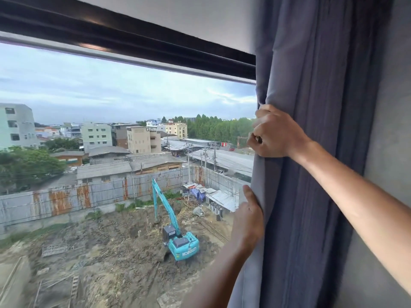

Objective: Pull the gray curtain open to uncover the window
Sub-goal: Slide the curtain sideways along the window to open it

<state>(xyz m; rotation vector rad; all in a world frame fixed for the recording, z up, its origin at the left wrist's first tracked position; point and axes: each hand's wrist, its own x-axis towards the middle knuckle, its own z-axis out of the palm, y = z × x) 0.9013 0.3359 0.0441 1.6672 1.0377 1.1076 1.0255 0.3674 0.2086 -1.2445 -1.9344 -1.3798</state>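
Fingers (255,124) of our right hand (275,134) clench the curtain (311,107) edge; below them, our left hand (248,221) pinches it too, window (111,130) uncovered alongside.

Outside, a teal excavator (178,236) stands on a muddy lot beside a rusty metal fence (66,201).

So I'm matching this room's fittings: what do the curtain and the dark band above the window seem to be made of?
The gray curtain looks like matte woven cloth: it gathers in soft vertical folds and bunches in the right hand's grip. The dark band looks like glossy painted metal or plastic, judging by its streaky highlights; which one isn't clear.
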